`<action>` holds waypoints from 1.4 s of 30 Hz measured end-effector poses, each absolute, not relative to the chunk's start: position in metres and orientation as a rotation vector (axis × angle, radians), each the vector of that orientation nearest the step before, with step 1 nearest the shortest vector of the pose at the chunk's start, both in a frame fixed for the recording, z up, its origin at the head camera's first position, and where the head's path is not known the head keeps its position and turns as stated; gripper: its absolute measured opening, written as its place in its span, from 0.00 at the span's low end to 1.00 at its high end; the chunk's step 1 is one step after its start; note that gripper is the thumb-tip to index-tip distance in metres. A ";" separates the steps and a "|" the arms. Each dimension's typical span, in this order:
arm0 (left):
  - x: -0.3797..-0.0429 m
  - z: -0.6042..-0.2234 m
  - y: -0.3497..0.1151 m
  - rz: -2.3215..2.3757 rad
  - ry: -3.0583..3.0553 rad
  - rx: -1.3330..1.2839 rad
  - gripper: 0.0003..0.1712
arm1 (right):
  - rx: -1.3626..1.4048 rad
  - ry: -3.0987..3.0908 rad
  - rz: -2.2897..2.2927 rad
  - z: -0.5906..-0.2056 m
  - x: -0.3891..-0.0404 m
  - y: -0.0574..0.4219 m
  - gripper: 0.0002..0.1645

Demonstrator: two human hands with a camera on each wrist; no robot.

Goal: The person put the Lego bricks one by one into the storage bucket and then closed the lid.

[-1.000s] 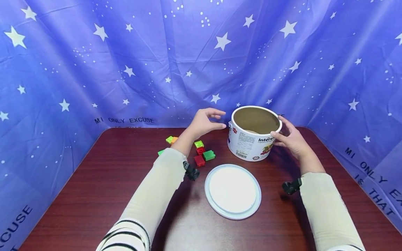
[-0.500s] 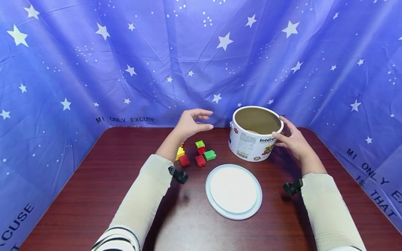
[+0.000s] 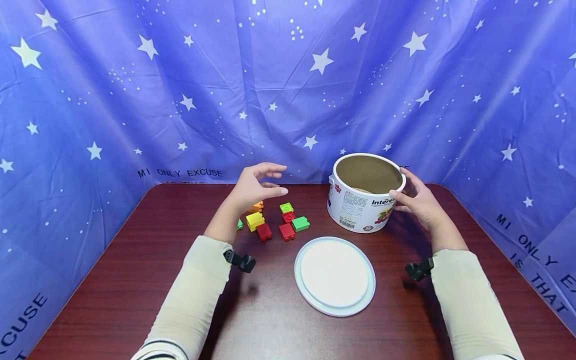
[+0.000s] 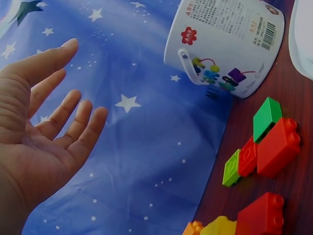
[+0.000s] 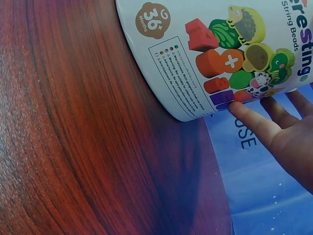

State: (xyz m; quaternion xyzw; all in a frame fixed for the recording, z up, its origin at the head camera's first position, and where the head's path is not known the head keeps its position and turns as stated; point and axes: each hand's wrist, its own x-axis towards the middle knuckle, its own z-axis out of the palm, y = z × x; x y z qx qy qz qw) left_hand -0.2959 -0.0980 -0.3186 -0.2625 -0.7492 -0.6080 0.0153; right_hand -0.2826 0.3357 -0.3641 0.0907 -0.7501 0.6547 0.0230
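Note:
A white bucket [image 3: 360,207] with printed labels stands uncovered at the back right of the table. My right hand [image 3: 418,202] rests its thumb and fingers against the bucket's right side near the rim. In the right wrist view the fingers [image 5: 259,125] look fairly straight against the printed wall. My left hand [image 3: 256,186] is in the air above the toy bricks, well left of the bucket, with spread, slightly bent fingers and nothing in it. Below it lie a yellow brick [image 3: 255,221], red bricks [image 3: 264,231], a green brick [image 3: 300,223] and a lime brick [image 3: 286,207].
A round white lid [image 3: 335,275] lies flat in front of the bucket on the dark red wooden table [image 3: 135,280]. An orange brick [image 3: 257,206] is partly hidden by the left hand. A blue curtain with stars [image 3: 234,100] hangs behind the table.
My left hand has moved left, away from the bucket's side, and is now over the bricks, uncovering several of them. The right hand and the bucket have hardly moved.

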 end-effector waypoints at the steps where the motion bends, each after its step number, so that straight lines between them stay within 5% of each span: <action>1: -0.295 -0.319 -0.100 -1.885 -2.341 -0.811 0.29 | 0.282 -2.321 2.029 -0.364 -0.282 0.336 0.50; 42: -0.270 -0.369 -0.190 -1.868 -2.286 -0.638 0.33 | 0.248 -2.332 2.021 -0.364 -0.281 0.335 0.50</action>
